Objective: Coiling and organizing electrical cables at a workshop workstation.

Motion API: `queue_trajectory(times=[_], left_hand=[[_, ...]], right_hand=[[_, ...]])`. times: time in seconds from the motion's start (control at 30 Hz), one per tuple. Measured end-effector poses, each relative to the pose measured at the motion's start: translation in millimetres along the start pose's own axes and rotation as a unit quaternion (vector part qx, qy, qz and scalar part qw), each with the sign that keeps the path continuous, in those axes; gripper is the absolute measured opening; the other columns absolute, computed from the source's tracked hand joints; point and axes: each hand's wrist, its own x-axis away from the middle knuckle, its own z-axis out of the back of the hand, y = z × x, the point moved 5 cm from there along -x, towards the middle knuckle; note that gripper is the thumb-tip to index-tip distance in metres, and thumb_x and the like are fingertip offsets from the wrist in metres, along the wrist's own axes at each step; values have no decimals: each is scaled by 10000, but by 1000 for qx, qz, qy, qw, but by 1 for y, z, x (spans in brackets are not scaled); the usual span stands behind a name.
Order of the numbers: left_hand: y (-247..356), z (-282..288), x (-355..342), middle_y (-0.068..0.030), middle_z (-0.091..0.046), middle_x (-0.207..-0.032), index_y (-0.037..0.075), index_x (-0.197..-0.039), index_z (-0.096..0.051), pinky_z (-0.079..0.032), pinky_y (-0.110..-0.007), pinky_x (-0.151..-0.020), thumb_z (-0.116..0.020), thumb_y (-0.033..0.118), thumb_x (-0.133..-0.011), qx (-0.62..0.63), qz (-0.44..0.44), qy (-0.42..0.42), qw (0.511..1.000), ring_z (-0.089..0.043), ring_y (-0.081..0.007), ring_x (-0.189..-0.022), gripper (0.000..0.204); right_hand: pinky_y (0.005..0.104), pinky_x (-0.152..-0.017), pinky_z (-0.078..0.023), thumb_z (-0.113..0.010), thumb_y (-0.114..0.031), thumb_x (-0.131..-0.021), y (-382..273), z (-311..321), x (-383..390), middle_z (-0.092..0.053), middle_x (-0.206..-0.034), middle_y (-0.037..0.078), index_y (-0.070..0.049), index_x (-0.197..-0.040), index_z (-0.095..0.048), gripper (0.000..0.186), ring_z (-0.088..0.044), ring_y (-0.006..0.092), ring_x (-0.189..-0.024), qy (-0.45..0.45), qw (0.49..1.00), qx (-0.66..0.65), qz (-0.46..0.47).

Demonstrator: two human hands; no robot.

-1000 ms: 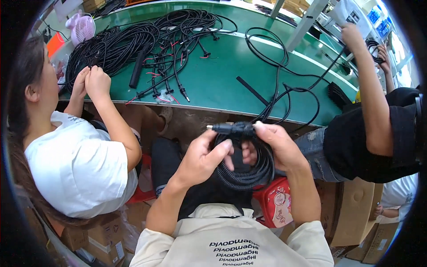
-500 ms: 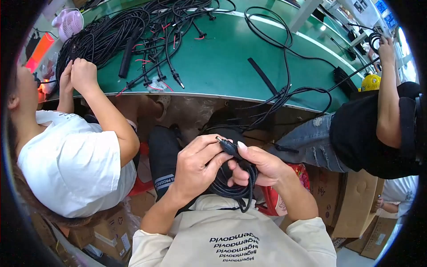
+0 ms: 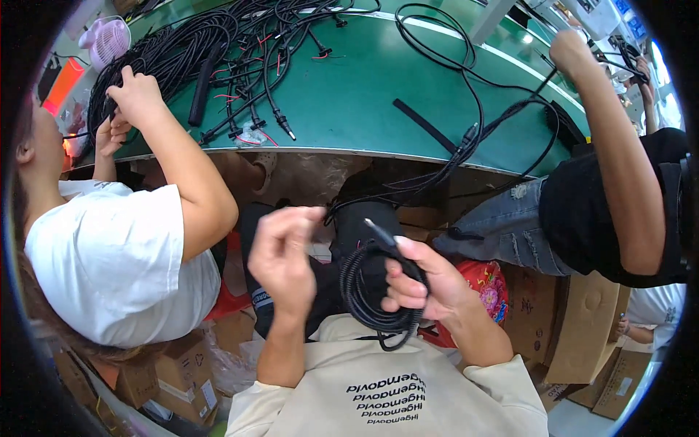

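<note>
A coiled black cable [image 3: 354, 302] hangs over my lap, and my right hand [image 3: 429, 285] is closed around it. My thumb presses against the black plug end [image 3: 384, 234], whose metal tip points up and to the left. My left hand [image 3: 285, 262] is raised to the left of the coil, apart from it. Motion blurs its fingers, so whether they are closed cannot be told.
Ahead, a green worktable [image 3: 349, 95] carries a heap of black cables [image 3: 182, 47], a flat black strip [image 3: 426, 125] and looped cables [image 3: 473, 135] reaching over its front edge. A co-worker in white [image 3: 116, 255] sits left; another in black [image 3: 611, 204] is right. Cardboard boxes [image 3: 535, 313] stand behind.
My left hand has let go of the plug and moved left. The coil now hangs more openly from my right hand. The right co-worker's arm has swung toward the table.
</note>
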Motion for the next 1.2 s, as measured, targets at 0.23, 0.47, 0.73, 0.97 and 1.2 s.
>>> queue_trajectory(times=[0.23,0.47,0.73,0.97,1.2], left_hand=[[47,-35,5,-135,-631,-1006,-28,-998,-650,-488,-316,-807,-659,61,-840,-47,-4,-277,960,-622,-238,-912,182],[63,-52,3,-78,-578,-785,32,-838,-675,-441,-362,-587,-722,14,-676,-284,-280,-234,887,-561,-249,-684,169],[63,-48,-2,-119,-605,-727,4,-849,-615,-460,-313,-536,-690,10,-760,-208,-89,-326,918,-609,-246,-621,117],[58,-43,4,-120,-634,-703,5,-864,-605,-469,-297,-521,-688,23,-794,-187,-102,-345,914,-631,-238,-584,110],[39,-25,21,-61,-638,-683,-10,-873,-619,-441,-224,-517,-679,33,-833,-126,-22,-259,958,-578,-98,-561,84]], right_hand=[[394,-699,-503,-271,-521,-995,-6,-10,8,-513,-510,65,-69,-834,-573,567,-474,187,-425,-90,995,-7,39],[375,-650,-527,-404,-562,-950,-11,2,2,-540,-577,37,-55,-856,-594,550,-518,157,-489,11,999,4,47],[320,-539,-497,-451,-498,-958,-15,-13,7,-519,-563,26,-35,-830,-555,491,-452,109,-423,91,988,112,59],[302,-483,-505,-455,-467,-964,-9,-13,8,-509,-520,20,-40,-814,-556,463,-439,98,-371,82,990,114,24],[298,-461,-500,-400,-387,-994,-7,-17,9,-503,-487,32,-23,-854,-577,428,-428,99,-341,106,985,138,8]])
